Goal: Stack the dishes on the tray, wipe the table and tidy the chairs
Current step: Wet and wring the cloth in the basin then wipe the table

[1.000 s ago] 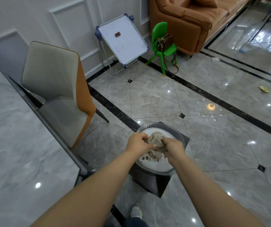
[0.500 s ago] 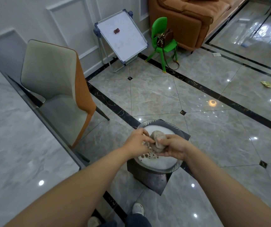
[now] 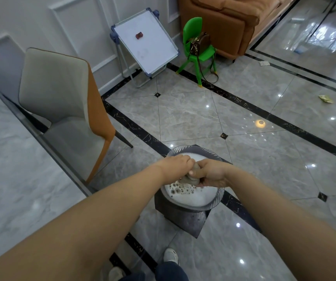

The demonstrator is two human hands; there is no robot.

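both grips (image 3: 176, 167) (image 3: 211, 173) around cloth (image 3: 194, 175)

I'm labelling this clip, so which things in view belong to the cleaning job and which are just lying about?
Part of the job:
- beige wet cloth, wrung by left hand and right hand
- ribbed glass bowl of soapy water
- grey marble table
- grey-and-orange dining chair

Lying about:
- white easel board
- green plastic child's chair
- brown handbag
- orange leather sofa

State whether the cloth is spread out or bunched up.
Bunched up: the cloth is a tight wad gripped between left hand and right hand above the foamy bowl.
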